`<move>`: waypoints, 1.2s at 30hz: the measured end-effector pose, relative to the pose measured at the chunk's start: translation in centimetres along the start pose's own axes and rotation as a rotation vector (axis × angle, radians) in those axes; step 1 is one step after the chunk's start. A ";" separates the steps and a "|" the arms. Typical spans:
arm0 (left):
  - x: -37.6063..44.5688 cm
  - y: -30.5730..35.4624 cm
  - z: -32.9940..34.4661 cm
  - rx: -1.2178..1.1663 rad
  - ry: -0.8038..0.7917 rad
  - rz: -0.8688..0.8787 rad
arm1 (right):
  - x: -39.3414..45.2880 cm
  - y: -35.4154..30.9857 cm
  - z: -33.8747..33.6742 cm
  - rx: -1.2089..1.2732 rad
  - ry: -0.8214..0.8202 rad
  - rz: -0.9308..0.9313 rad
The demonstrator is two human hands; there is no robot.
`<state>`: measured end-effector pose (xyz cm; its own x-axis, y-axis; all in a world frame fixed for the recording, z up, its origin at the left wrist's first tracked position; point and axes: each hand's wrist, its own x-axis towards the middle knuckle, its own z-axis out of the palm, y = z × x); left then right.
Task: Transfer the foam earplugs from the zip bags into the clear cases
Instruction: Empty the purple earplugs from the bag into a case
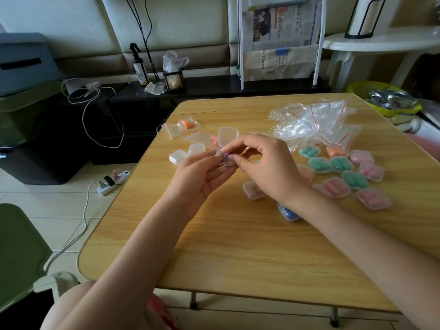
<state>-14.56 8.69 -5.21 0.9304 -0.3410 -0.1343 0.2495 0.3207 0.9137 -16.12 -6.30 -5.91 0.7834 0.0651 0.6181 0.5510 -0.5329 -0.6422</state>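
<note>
left hand (202, 172): pinching a small zip bag (226, 159) with purple earplugs, above bench (238, 246) centre
right hand (264, 163): pinching same bag
filled cases (342, 173): right edge
empty cases (188, 153): far left
empty bags (316, 125): far right corner

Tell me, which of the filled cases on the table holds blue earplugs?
The blue case nearest the person, partly hidden under the right forearm. It is the only blue one; the other filled cases, farther right, hold green, pink or orange earplugs.
</note>
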 end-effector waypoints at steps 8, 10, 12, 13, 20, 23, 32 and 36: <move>-0.2 0.1 0.1 0.007 -0.010 -0.002 | -0.1 0.1 0.2 0.013 -0.025 -0.017; -0.2 0.1 0.2 -0.006 -0.007 -0.010 | 0.0 0.0 0.1 0.063 0.040 0.013; -0.2 0.1 0.2 -0.020 0.008 -0.020 | 0.2 0.1 -0.1 0.032 0.140 0.012; -0.1 0.1 0.2 -0.021 0.011 -0.024 | 0.3 0.2 -0.2 0.014 0.163 0.024; -0.1 0.1 0.1 -0.129 -0.053 -0.042 | 0.1 0.1 -0.1 0.079 -0.014 0.160; 0.0 0.2 -0.1 -0.217 -0.077 -0.053 | 0.1 -0.1 0.0 -0.027 -0.047 0.037; 0.1 0.1 -0.1 -0.131 -0.070 -0.105 | 0.2 0.8 -0.3 -0.253 -0.034 -0.046; 0.5 -0.1 -0.5 -0.006 0.094 0.032 | 0.3 1.1 -0.6 -0.346 -0.067 -0.049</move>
<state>-13.98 8.91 -5.51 0.9589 -0.2463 -0.1410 0.2208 0.3354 0.9158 -15.48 -7.38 -6.18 0.7819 0.1473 0.6058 0.4677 -0.7811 -0.4137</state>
